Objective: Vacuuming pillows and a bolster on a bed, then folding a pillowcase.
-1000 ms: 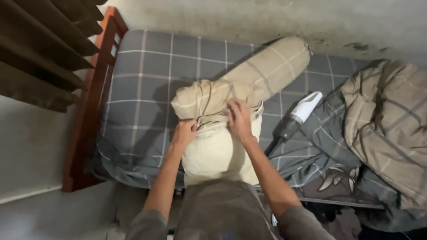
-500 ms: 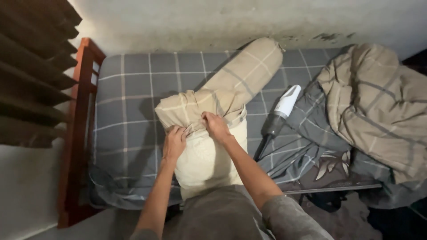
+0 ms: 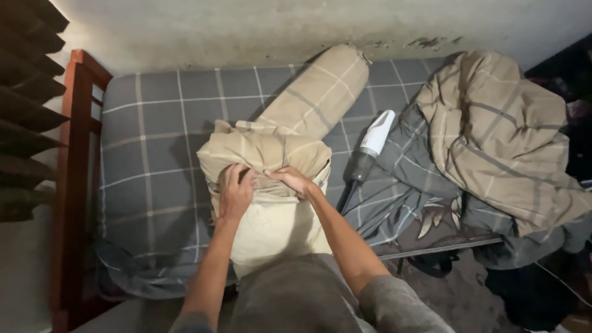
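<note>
A cream pillow (image 3: 274, 231) stands on end at the bed's (image 3: 154, 154) near edge, braced against the person's body, its beige cover (image 3: 265, 157) bunched halfway on. Left hand (image 3: 234, 192) and right hand (image 3: 290, 180) both clench the cover's hem. A bolster (image 3: 314, 95), a handheld vacuum (image 3: 369, 145) and a rumpled blanket (image 3: 493, 135) lie beyond.

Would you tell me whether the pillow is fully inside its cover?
Partly in: the tan cover sheathes the far end, while the pillow's cream near end shows bare below both hands.
</note>
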